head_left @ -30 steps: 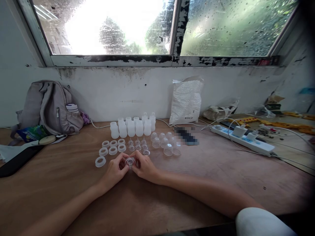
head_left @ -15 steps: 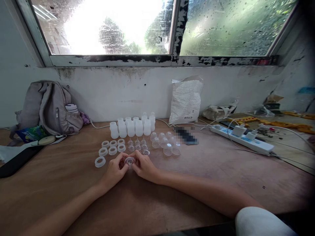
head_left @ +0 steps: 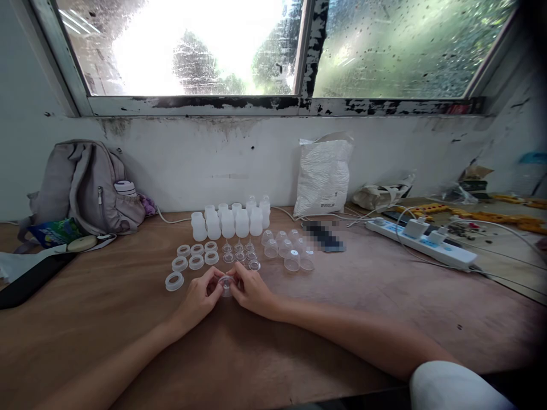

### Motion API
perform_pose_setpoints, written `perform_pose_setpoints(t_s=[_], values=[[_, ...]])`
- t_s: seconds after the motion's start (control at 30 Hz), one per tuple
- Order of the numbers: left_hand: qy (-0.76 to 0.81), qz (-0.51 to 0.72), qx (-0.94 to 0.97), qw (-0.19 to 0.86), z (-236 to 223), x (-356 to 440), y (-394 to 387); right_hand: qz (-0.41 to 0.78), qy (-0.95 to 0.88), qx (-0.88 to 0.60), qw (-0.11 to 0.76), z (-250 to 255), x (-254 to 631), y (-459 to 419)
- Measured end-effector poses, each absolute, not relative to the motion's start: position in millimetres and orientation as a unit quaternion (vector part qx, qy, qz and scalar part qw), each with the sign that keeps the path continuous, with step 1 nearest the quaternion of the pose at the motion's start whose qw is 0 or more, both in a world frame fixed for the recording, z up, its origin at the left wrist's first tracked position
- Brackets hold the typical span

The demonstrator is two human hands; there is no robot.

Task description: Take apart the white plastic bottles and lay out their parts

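Note:
Between my fingertips, low over the table, is a clear baby bottle nipple [head_left: 226, 286]. A rim shows around it, but I cannot tell whether that is a separate screw ring. My left hand [head_left: 204, 291] pinches its left side, and my right hand [head_left: 250, 289] pinches its right side. Just beyond the hands lie several clear nipples [head_left: 240, 256]. Left of these, frosted screw rings [head_left: 174, 281] lie in rows. Clear dome caps [head_left: 292, 261] stand to the right. Frosted bottles [head_left: 228, 224] are lined up behind, two of them at the right end with nipple tops.
A grey backpack [head_left: 81, 188] leans at the left wall, near a black flat case [head_left: 34, 282]. A white plastic parcel [head_left: 323, 176] stands against the back wall, with a pixelated dark object [head_left: 325, 236] before it. A power strip [head_left: 444, 248] with cables lies on the right.
The nipple between my fingers has tilted slightly. Both hands keep their grip in nearly the same place, and the other parts stay where they were.

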State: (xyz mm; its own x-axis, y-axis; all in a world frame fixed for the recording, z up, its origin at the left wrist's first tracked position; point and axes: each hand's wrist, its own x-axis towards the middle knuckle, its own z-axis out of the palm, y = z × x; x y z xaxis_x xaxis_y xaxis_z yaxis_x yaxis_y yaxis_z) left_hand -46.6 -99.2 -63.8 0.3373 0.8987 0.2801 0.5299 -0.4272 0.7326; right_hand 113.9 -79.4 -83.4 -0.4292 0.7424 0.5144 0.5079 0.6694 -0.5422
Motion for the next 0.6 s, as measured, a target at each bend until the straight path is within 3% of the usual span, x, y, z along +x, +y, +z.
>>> perform_pose_setpoints(t_s=[0.6], values=[[0.472,0.357,0.758,0.275,-64.9,-47.0,-97.4,0.177,-0.833,-0.358,0.383,-78.7,114.5,-81.6]])
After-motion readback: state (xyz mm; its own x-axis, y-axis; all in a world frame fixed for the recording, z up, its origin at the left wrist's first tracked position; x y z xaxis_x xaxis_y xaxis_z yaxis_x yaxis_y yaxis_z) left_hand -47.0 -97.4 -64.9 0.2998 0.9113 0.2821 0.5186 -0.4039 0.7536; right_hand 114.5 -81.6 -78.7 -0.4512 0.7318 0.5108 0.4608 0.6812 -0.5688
